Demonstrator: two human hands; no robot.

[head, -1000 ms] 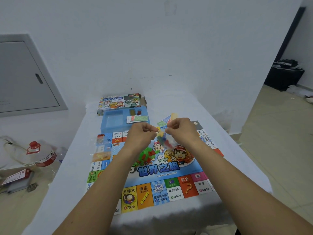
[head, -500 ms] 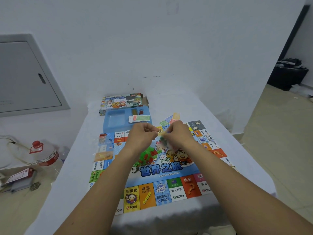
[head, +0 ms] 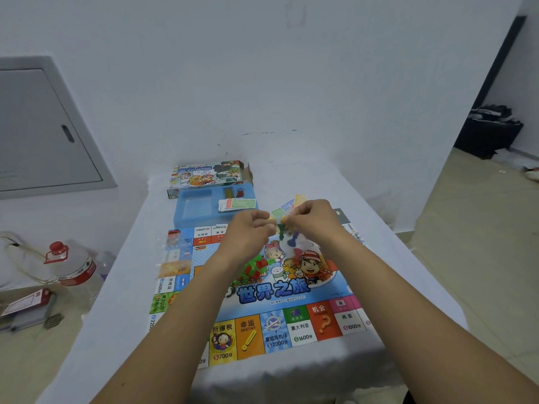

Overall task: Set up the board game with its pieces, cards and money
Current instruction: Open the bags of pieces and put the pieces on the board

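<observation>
Both hands meet above the game board point(head: 271, 290): left hand point(head: 250, 231) and right hand point(head: 315, 223) each pinch the top of a small clear bag of pawns point(head: 291, 243), which hangs between them over the board's centre. To open it cleanly, pull the edges apart gently and keep it low over the board so nothing scatters. At 12 o'clock, the blue tray point(head: 192, 208) holds cards point(head: 237, 205); the box lid point(head: 207, 176) lies beyond on the counter point(head: 122, 287).
</observation>
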